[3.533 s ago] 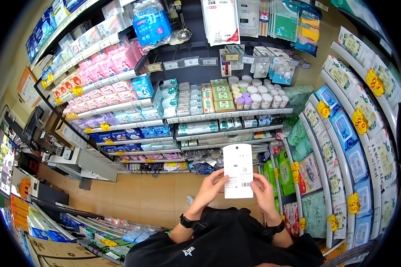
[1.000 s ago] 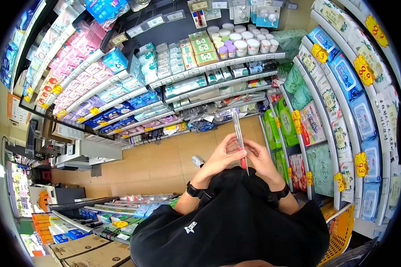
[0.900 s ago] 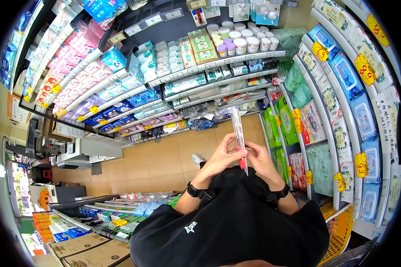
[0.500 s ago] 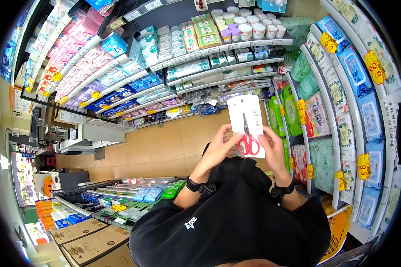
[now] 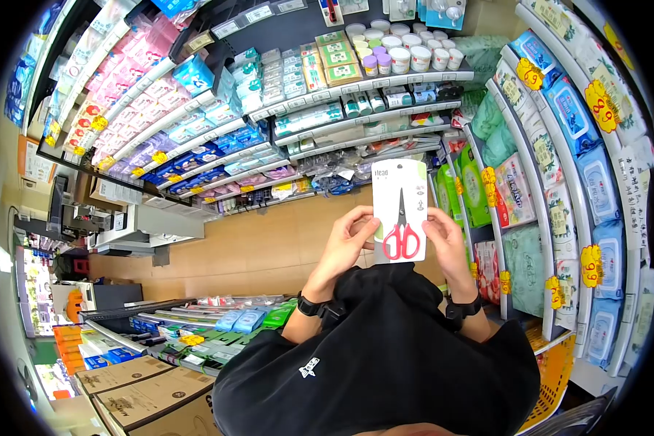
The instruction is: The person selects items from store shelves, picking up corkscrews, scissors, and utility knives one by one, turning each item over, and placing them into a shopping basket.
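Observation:
A pair of scissors [image 5: 402, 240] with red handles and dark blades is fixed to a white packaging card [image 5: 385, 190], which has a hanging hole at its top. Both hands hold this card upright in front of my chest. My left hand [image 5: 352, 236] pinches its left edge, thumb on the front beside the red handles. On the opposite edge, my right hand [image 5: 445, 236] grips with its thumb on the front too. The fingers behind the card are partly hidden. The blades point up, away from my body.
Shelves of white tubs [image 5: 420, 58] and boxed goods stand ahead. Wipes packs [image 5: 575, 116] with yellow price tags fill the right shelves. Pink packs [image 5: 116, 87] line the left. Cardboard boxes [image 5: 149, 396] and a yellow basket [image 5: 552, 385] are near me. Tan floor tiles [image 5: 269, 232] run between shelves.
The scissors card has turned to face me more squarely and shifted slightly down, and my left thumb has moved off the handles to the card's edge. Both hands keep their hold.

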Tool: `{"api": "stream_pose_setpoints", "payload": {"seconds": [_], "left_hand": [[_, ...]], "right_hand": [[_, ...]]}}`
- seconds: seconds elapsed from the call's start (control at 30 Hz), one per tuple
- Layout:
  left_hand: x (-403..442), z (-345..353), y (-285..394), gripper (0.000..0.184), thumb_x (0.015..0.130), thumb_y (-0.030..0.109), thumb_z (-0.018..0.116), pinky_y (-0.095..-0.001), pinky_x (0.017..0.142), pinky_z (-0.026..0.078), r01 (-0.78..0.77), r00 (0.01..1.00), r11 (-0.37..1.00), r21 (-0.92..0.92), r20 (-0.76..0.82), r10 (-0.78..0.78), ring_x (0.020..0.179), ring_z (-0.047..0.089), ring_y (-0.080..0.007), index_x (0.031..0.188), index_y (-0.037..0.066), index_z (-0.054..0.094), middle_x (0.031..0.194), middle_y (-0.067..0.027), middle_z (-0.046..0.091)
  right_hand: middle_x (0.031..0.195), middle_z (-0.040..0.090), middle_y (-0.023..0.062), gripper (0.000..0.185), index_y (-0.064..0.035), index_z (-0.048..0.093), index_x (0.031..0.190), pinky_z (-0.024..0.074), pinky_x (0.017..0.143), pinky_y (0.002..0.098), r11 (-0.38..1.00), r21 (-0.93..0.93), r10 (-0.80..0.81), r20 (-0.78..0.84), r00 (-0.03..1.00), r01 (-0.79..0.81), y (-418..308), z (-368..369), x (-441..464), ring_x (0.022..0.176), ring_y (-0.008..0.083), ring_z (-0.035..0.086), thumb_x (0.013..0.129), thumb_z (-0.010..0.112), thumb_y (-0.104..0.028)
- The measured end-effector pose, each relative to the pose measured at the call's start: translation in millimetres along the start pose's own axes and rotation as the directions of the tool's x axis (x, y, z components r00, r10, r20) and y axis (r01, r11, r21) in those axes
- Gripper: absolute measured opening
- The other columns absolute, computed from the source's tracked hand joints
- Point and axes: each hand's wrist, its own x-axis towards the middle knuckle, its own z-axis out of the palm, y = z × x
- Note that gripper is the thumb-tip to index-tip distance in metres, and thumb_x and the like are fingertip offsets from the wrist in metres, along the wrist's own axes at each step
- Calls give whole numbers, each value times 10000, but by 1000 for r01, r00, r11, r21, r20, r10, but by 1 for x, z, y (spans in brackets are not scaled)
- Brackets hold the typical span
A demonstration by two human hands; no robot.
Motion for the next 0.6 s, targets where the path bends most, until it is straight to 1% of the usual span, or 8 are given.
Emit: {"api": "stream_pose_setpoints", "payload": {"seconds": [0.07, 0.17, 0.3, 0.33, 0.4, 0.57, 0.6], "left_hand": [[-8, 0, 5, 252, 1001, 193, 596, -255, 706, 574, 2, 1000, 1000, 0, -8, -2, 911, 644, -92, 1183, 19, 613, 1022, -31, 686], [-18, -3, 3, 249, 1001, 190, 596, -245, 695, 561, -7, 1000, 1000, -5, 5, 7, 915, 644, -90, 1181, 19, 616, 1027, -35, 687], [-29, -3, 1, 252, 1000, 191, 598, -240, 692, 554, -12, 1000, 1000, -12, 20, 12, 906, 644, -86, 1178, 14, 618, 1023, -32, 689], [-33, -2, -1, 261, 997, 208, 608, -240, 690, 547, -16, 1000, 1000, -15, 26, 16, 880, 645, -79, 1181, 23, 616, 999, -26, 699], [-41, -1, -2, 271, 993, 224, 618, -240, 688, 540, -20, 999, 1000, -17, 40, 21, 855, 645, -73, 1183, 31, 615, 976, -20, 708], [-60, 4, 0, 269, 988, 215, 628, -234, 693, 542, -14, 994, 1000, -26, 104, 16, 887, 643, -71, 1176, 23, 621, 1031, -24, 696], [-63, 5, -1, 269, 988, 215, 628, -234, 693, 542, -17, 993, 1000, -24, 119, 20, 887, 643, -71, 1176, 23, 621, 1031, -24, 696]], "right_hand": [[1044, 660, 64, 209, 41, 596, 1159, 458, 902, 243, 1000, 12, 2, 8, 1000, -2, -2, 2, -4, 983, 109, 613, 971, 557, -41], [1058, 666, 69, 208, 44, 595, 1167, 469, 886, 245, 1000, 7, -11, 46, 999, 10, -4, 4, -10, 987, 111, 615, 983, 549, -41], [1061, 661, 65, 209, 36, 586, 1165, 464, 901, 248, 998, 56, 18, 79, 997, -22, -5, 7, -24, 992, 108, 610, 976, 534, -38], [1065, 656, 63, 220, 33, 577, 1173, 463, 908, 249, 996, 82, 40, 88, 995, -47, -4, 7, -29, 992, 107, 608, 972, 527, -40], [1076, 655, 63, 227, 31, 573, 1181, 464, 908, 248, 995, 85, 38, 96, 995, -46, -1, 6, -38, 999, 104, 607, 973, 522, -42], [1094, 664, 64, 245, 34, 587, 1193, 468, 912, 254, 991, 132, 13, 87, 996, -24, -2, 10, -65, 1008, 104, 611, 990, 500, -71], [1103, 664, 66, 260, 37, 580, 1212, 474, 911, 256, 987, 153, 33, 81, 996, -45, -1, 10, -71, 1011, 104, 614, 990, 497, -71]]}}
